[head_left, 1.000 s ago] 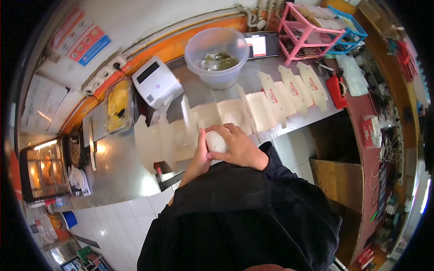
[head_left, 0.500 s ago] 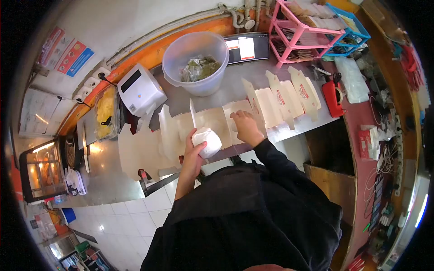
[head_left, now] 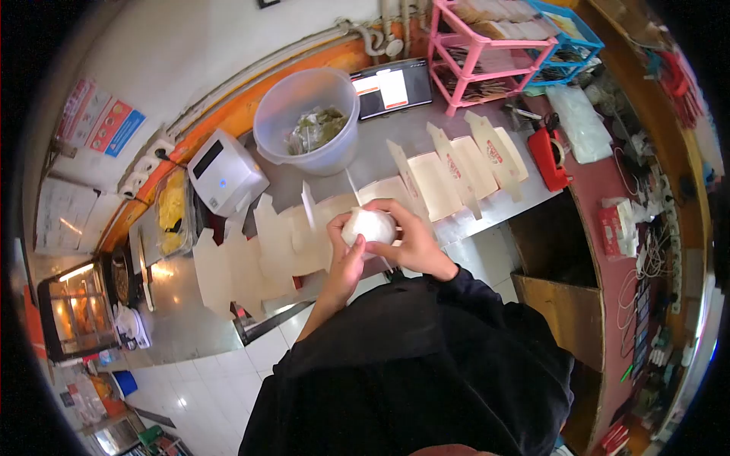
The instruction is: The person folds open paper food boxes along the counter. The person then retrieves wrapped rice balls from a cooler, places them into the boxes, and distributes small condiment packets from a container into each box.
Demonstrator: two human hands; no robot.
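A white, rounded bundle (head_left: 370, 228), which looks wrapped in paper, is held in front of my body above the counter edge. My left hand (head_left: 346, 266) grips it from the left, with the thumb across its near side. From the right, my right hand (head_left: 414, 242) curls its fingers over the top and presses its thumb underneath. Behind and beside the hands stands a row of opened cardboard food boxes (head_left: 435, 190) with raised flaps; some carry red print. The bundle and hands partly cover the middle boxes. Further left, more plain boxes (head_left: 291, 239) lie unfolded.
Behind the boxes are a clear plastic tub (head_left: 266, 125) with green-filled bags, a white printer (head_left: 226, 173) and a tablet (head_left: 395, 90). Pink stacked trays (head_left: 487, 53) and a red tape dispenser (head_left: 545, 156) stand right. A knife (head_left: 144, 273) lies left.
My right hand has come away from inside a box and taken hold of the bundle alongside my left hand. The bundle has moved slightly right and up, and the view has shifted a little.
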